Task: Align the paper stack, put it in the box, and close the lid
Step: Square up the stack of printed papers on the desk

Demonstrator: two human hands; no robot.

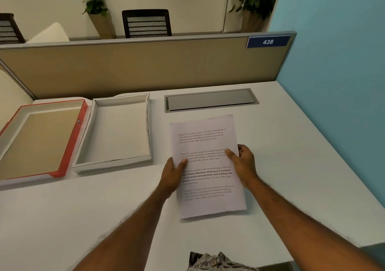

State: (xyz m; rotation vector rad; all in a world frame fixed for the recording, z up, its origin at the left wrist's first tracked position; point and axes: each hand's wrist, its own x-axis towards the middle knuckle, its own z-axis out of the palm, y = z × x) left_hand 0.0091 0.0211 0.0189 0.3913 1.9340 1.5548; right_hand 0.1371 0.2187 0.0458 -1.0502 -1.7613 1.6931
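A white paper stack (pixel 206 206) with printed text lies on the white desk (pixel 83 218), right of centre. My left hand (pixel 173 174) grips its left edge with the thumb on top. My right hand (pixel 243 166) grips the right edge the same way. To the left of the paper sits an open shallow white box (pixel 116 162), with nothing inside. Further left lies its lid (pixel 70 145), upside down, red-edged with a tan inner face.
A grey cable flap (pixel 210 100) is set into the desk behind the paper. A tan partition (pixel 145 66) with a blue "438" plate closes the back. A blue wall (pixel 337 83) runs along the right. The desk's near edge is at the bottom right.
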